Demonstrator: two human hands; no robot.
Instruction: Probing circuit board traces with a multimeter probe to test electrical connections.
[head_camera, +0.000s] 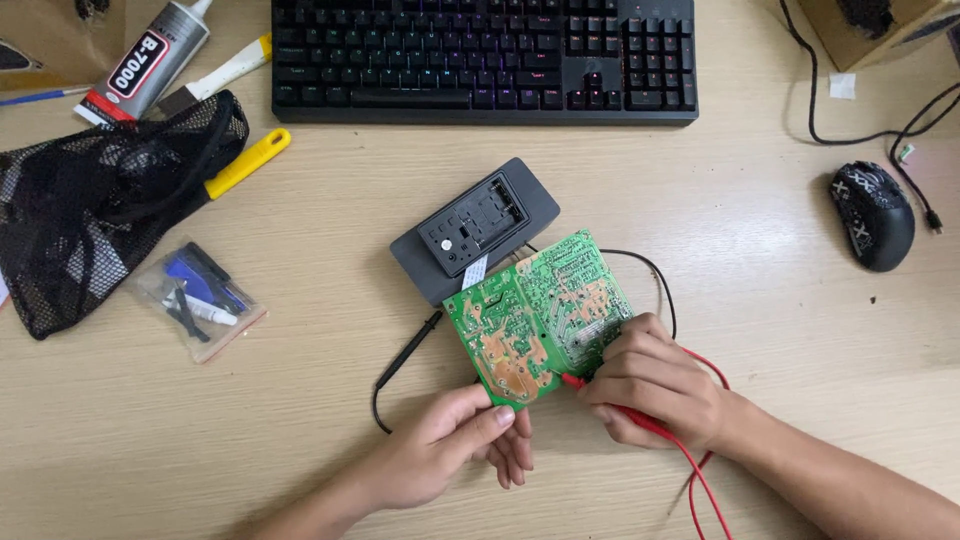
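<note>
Circuit board (540, 315) pinched in left hand (455, 445) fingers; right hand (655, 385) fingers grip red probe (600, 393)

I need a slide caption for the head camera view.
Left hand steadies a green circuit board while right hand presses a red probe onto it.

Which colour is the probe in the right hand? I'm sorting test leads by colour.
Red: the probe and its trailing lead, held by the right hand, in the head view.
</note>
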